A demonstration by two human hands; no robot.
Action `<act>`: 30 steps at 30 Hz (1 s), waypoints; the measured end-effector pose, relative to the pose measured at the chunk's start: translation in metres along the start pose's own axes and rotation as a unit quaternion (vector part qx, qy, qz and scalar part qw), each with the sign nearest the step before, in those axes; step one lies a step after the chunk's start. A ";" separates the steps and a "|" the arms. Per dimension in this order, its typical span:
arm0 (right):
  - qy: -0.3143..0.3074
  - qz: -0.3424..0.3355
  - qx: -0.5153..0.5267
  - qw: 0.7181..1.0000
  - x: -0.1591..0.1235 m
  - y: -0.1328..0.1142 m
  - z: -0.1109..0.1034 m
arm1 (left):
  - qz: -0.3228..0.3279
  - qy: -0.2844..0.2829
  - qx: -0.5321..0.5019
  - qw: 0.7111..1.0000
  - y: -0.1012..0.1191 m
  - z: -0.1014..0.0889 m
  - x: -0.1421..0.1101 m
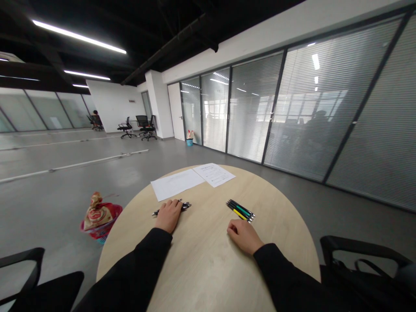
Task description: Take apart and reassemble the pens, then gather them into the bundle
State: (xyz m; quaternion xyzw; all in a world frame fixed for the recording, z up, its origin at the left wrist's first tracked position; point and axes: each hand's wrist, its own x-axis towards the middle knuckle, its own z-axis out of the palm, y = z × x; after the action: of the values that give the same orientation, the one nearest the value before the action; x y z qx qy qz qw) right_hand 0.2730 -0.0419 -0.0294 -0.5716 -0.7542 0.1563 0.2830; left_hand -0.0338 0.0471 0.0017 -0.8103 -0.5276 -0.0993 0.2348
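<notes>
- Slim, straight pens [239,210] in black, green and yellow lie side by side on the round, wood-grained table [201,268], right of centre.
- Right hand [243,236]: curled into a loose fist, just beside them.
- Left hand [168,214]: draped over dark, glossy pens [186,206]; whether it grips any, I cannot tell.
- Flat white paper sheets [177,183] lie beyond.

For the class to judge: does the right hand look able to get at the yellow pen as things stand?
Probably yes: the right hand rests close by the yellow pen, which lies on the near side of the other pens, with nothing visible between hand and pen.
</notes>
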 end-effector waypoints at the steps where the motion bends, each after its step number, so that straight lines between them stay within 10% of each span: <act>1: 0.001 0.000 -0.001 1.000 0.000 0.000 0.000 | -0.002 0.003 -0.002 1.000 0.000 0.000 0.000; 30: -0.016 0.007 -0.001 1.000 -0.002 -0.005 -0.003 | -0.010 0.085 -0.135 0.987 0.013 -0.015 -0.004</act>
State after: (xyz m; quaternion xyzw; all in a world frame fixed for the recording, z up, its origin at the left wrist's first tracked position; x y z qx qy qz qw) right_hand 0.2717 -0.0450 -0.0246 -0.5742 -0.7549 0.1667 0.2695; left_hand -0.0226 0.0322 0.0098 -0.8181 -0.4954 -0.2403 0.1662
